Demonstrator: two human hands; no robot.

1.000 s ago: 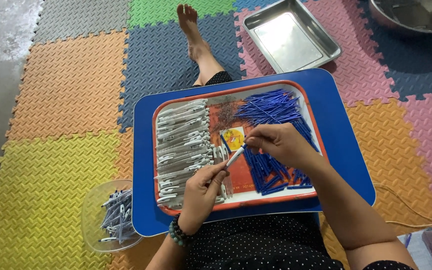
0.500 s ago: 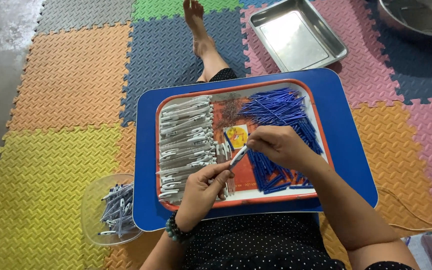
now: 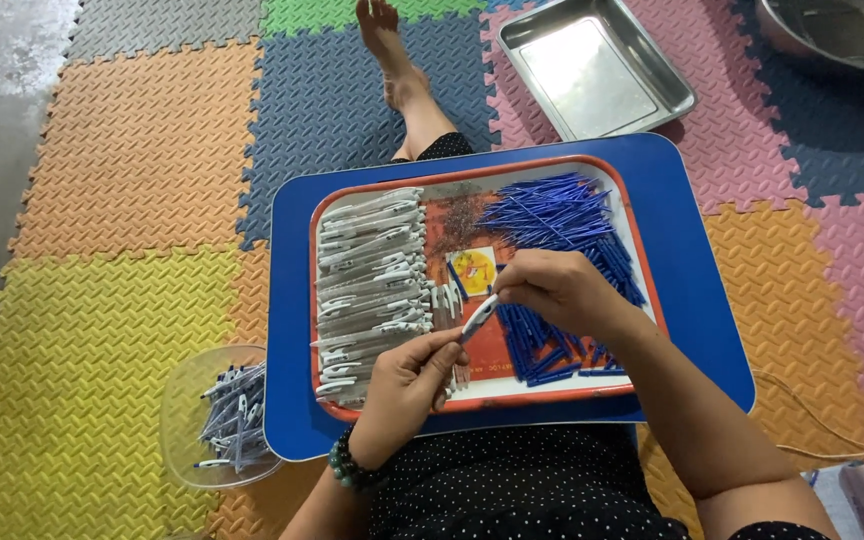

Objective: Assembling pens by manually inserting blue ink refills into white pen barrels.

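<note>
A white pen barrel (image 3: 479, 317) is held between both hands above the middle of the red-rimmed tray (image 3: 642, 262), which rests on a blue lap tray (image 3: 697, 300) over the person's legs. The barrel is pinched at its upper end by the fingers of the right hand (image 3: 552, 290), which are closed around it, and its lower end is met by the fingertips of the left hand (image 3: 407, 385), likewise closed; whether a separate small part is gripped in the left hand cannot be told. Compared with one second ago, the two hands have been drawn closer together and the barrel has been tilted slightly lower toward the left hand, while the trays have stayed in place; this is judged to indicate that a joining or fitting step on the barrel is under way rather than a pick-up. A stack of white barrels (image 3: 372, 280) is laid in rows at the left of the inner tray, and a pile of blue refills (image 3: 562, 215) is spread at the right, partly under the right wrist. A clear bowl (image 3: 184, 400) holding assembled pens stands on the foam floor mat (image 3: 102, 300) beside the left forearm. A steel tray (image 3: 597, 70) lies farther off.
</note>
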